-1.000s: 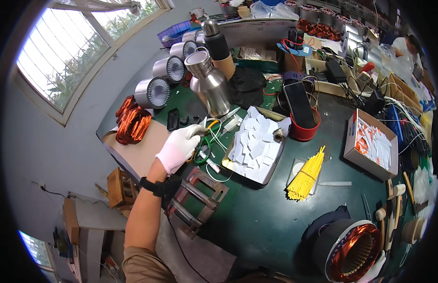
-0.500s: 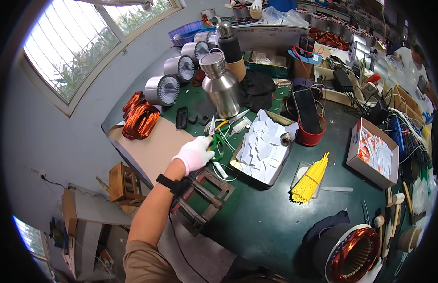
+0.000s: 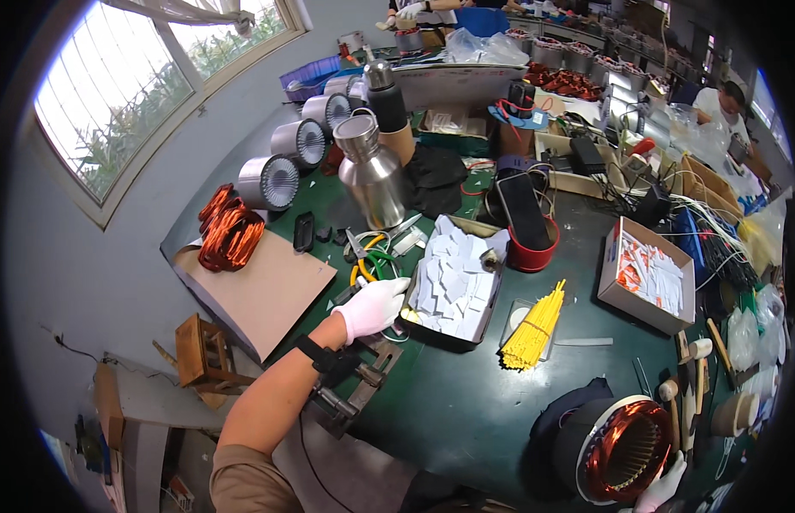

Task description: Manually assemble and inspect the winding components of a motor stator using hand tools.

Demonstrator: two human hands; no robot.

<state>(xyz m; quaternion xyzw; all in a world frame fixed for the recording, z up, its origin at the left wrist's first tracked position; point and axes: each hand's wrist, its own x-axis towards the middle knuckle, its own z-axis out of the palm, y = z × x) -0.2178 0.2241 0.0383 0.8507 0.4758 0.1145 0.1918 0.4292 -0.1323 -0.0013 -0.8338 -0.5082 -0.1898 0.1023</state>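
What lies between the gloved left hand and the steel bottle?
In the head view, yellow-handled pliers and a green-handled tool lie on the green tabletop between the left hand and the steel bottle.

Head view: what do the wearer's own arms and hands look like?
The left hand wears a white glove, pinkish toward the cuff. A black strap with a dark block sits at that wrist, and a brown sleeve covers the upper arm, leaving the forearm bare. The right hand also wears a whitish glove; its sleeve isn't visible.
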